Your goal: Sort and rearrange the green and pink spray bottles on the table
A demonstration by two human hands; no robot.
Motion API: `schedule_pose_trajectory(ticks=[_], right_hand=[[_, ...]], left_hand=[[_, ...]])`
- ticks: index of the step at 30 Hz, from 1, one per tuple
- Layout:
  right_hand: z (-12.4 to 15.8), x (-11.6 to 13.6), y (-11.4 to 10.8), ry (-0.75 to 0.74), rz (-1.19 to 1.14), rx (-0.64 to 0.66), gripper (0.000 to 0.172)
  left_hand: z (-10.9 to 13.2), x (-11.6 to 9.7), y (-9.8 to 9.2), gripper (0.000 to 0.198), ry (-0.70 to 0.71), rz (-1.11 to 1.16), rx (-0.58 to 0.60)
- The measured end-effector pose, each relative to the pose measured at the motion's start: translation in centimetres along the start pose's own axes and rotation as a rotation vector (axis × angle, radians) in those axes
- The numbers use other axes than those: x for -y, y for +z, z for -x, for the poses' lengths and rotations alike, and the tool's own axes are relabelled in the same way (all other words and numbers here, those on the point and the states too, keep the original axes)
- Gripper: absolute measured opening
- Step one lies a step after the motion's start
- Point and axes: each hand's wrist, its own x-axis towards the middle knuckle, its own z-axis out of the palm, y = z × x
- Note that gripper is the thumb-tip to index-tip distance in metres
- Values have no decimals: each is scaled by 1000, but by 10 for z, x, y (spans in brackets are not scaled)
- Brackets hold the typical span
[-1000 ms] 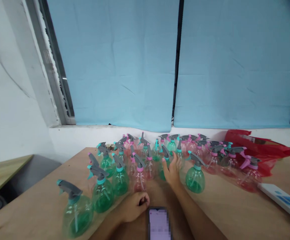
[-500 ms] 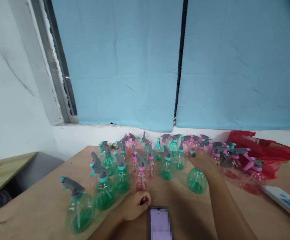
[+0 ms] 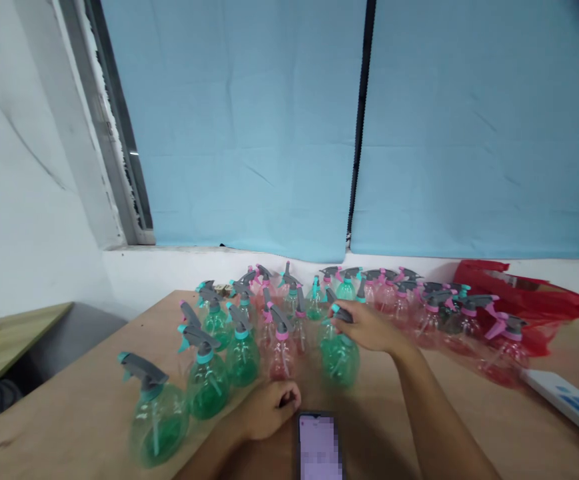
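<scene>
My right hand [image 3: 362, 323] is closed around the grey head of a green spray bottle [image 3: 340, 362], which is a little blurred and overlaps another green bottle behind it. On the table near the phone [image 3: 320, 443], my left hand [image 3: 276, 407] rests with its fingers curled; whatever may be inside the curl is hidden. Just beyond the left hand stands a pink spray bottle [image 3: 282, 357]. Green spray bottles with grey and teal heads stand to its left, the nearest being a large one [image 3: 160, 427] at the table's front left.
Several pink spray bottles [image 3: 506, 353] line the right side, beside a red plastic bag [image 3: 529, 313]. A white and blue box [image 3: 569, 403] lies at the right edge. Behind the wooden table [image 3: 84, 387] hang blue curtains [image 3: 249, 133]. A second table [image 3: 19, 340] stands at left.
My right hand has moved left with the green spray bottle, bringing it from the right of the group to the middle. My left hand has stayed in place.
</scene>
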Motion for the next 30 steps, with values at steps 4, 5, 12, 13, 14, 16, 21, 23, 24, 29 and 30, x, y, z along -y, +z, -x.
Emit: schedule_pose_trajectory(ticks=[4,5,12,13,14,16,21,23,24,29,30], right_hand=[[-11,8,33,-70,-35,-42,6],[-15,6,40,-76,-36,-64,6],[-34,-11,81,-33,-155,-285,18],[-36,-14,86,-32,-194,-313,19],[-38,-16,89,-30,-230,-336,19],[-39,-20,94,-29,-295,-358,20],[-39,-30,105,-41,-546,-378,25],[-35,-35,111,-41,-664,-411,24],[-32,-37,115,-51,-686,-438,24],[-24,-42,128,-91,-572,-557,23],[-24,-43,129,-86,-576,-543,23]], left_hand=[[0,0,1,16,5,16,-9],[0,0,1,15,10,21,-11],[0,3,3,14,18,15,-18],[0,4,3,14,17,12,-14],[0,4,3,14,15,6,-12],[0,4,3,13,13,-6,-11],[0,3,3,12,19,-8,-17],[0,4,3,13,30,-8,-20],[0,4,3,13,33,-10,-19],[0,6,4,13,24,-19,-21],[0,6,4,13,27,-17,-25]])
